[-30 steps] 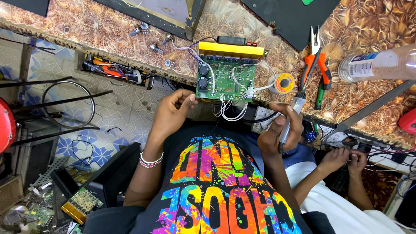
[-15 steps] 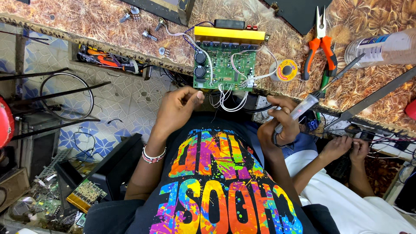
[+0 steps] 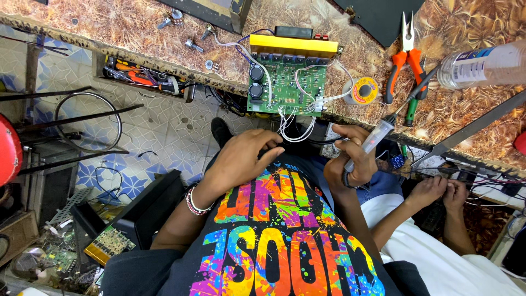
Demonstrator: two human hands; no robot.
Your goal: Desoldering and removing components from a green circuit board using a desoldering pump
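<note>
Right hand (image 3: 356, 161) clenched round soldering iron (image 3: 378, 134), tip off board. Left hand (image 3: 246, 156) loose at white wires (image 3: 293, 123). Circuit board (image 3: 287, 82) wired; joints apparently unfinished.

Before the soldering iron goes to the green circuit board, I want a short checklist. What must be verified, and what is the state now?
1. Right hand grips the soldering iron firmly: ok.
2. Iron tip clear of the white wires: ok, it points away, toward the pliers.
3. Left hand away from the tip: ok.
4. Green circuit board lies steady on the bench: not ok, its near edge overhangs.
5. Solder spool within reach: ok, beside the board.
6. Iron is hot: cannot tell.
</note>
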